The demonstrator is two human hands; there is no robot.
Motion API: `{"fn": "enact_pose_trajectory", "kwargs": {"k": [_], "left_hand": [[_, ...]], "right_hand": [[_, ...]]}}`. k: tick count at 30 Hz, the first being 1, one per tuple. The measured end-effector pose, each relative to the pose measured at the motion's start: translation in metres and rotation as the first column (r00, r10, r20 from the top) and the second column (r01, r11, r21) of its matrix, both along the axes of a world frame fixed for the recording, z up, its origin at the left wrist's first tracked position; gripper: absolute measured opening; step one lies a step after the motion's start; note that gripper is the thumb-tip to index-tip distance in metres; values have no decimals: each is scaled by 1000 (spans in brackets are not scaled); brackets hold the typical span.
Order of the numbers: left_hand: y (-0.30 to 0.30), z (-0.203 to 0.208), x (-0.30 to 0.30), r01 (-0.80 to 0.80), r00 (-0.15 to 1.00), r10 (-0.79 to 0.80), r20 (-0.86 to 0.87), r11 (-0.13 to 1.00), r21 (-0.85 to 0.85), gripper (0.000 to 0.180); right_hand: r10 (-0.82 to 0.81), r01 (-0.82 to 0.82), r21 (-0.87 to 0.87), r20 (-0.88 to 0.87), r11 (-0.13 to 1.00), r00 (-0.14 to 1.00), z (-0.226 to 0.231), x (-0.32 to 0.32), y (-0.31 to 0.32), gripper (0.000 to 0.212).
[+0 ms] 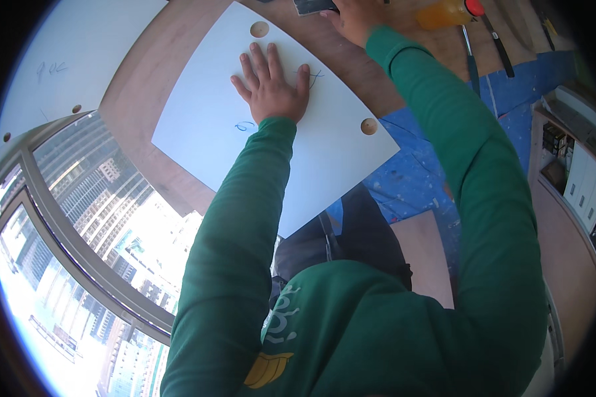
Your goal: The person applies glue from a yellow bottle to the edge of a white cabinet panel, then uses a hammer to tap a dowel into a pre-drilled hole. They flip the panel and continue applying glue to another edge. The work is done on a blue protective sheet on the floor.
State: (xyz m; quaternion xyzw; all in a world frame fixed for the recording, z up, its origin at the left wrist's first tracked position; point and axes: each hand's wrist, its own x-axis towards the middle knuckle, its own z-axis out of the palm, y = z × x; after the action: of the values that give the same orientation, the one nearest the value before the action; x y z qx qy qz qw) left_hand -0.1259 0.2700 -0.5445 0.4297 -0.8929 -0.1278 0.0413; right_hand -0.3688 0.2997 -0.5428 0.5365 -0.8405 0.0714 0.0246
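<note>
My left hand (275, 89) lies flat, fingers spread, on a white panel (324, 155). Pen marks show on the panel near the hand. Round holes or recesses with a wood-coloured inside sit near its edges, one (259, 29) beyond my fingertips and another (369, 126) by the right corner. At the upper edge of the view my right hand (359, 21) is closed on a dark, flat object (309, 6). Most of that object is cut off by the picture's edge, so its kind cannot be made out.
Brown board (371, 76) lies under the panel. At upper right are an orange bottle (442, 14) with a red cap and several long-handled tools, one dark-handled (498, 47). Blue sheeting (410, 165) spreads below. Windows (99, 192) stand at left, below another white panel (59, 66).
</note>
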Motion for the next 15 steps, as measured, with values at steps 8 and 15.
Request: {"fn": "enact_pose_trajectory", "kwargs": {"k": [8,15], "left_hand": [[-7,-9,-2,13,999,-15,-42,999,-35,82],[-21,-19,-2,50,994,-53,-96,998,-35,81]], "right_hand": [[-72,194,-228,454,954,888,51,17,78,51],[387,597,-14,773,802,-502,127,104,181,66]]}}
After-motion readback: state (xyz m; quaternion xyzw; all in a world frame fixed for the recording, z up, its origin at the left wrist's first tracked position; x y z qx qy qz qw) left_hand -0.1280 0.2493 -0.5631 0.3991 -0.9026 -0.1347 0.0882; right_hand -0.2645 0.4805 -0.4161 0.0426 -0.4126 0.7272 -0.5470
